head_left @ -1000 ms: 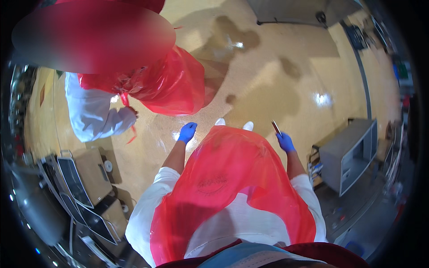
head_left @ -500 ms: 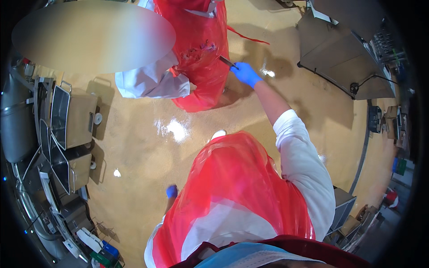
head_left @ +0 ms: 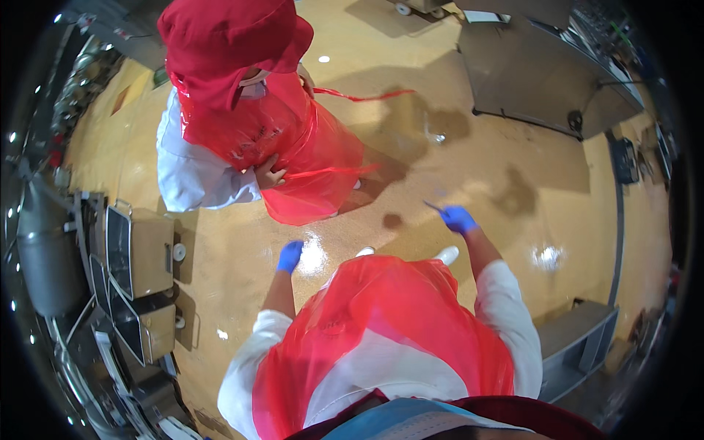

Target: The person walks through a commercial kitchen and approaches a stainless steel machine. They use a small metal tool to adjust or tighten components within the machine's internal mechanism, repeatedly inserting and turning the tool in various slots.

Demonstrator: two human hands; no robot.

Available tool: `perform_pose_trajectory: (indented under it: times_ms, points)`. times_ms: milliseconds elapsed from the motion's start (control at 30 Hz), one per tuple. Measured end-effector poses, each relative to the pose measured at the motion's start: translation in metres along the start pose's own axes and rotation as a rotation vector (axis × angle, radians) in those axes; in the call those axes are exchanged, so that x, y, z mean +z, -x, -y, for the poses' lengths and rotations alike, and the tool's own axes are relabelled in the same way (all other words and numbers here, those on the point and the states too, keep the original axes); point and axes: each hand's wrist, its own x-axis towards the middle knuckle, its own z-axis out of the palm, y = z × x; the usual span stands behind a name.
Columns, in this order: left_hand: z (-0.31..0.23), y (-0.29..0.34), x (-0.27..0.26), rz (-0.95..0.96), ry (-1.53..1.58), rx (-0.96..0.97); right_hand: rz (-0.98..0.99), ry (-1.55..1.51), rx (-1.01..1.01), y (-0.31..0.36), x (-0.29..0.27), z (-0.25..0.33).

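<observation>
I look down at my red plastic apron [head_left: 381, 330] over white sleeves. My left hand [head_left: 290, 256] wears a blue glove and hangs at my side with nothing in it, fingers loosely curled. My right hand [head_left: 458, 218], also in a blue glove, is raised in front of me and grips a thin dark stick-like tool [head_left: 433, 207] that points up and to the left. In front of me stands another person [head_left: 249, 125] in a red cap, red apron and white coat, with one hand at the apron's waist.
Steel containers and equipment [head_left: 136, 253] line the left side. A large metal cabinet on wheels [head_left: 539, 70] stands at the upper right and a grey box-like unit [head_left: 579, 348] at the lower right. The floor [head_left: 477, 147] is glossy tan.
My right hand has drawn back from the other person's apron toward me, still holding the tool. My left hand has come up into view. The other person now stands farther left.
</observation>
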Motion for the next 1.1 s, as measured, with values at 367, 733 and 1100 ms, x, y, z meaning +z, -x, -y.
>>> perform_pose_trajectory:
  times_ms: [367,733,1100]
  points:
    - [-0.23,0.013,0.107,0.528,-0.592,0.065,0.215,-0.317,1.24,0.455,0.267,-0.306]
    - [-0.396,-0.079,0.254,0.489,-0.621,0.329,-0.077,-0.705,0.993,0.366,0.169,-0.336]
    - [-0.551,-0.24,0.461,0.776,-0.833,0.537,-0.437,-0.626,1.021,0.311,-0.09,-0.426]
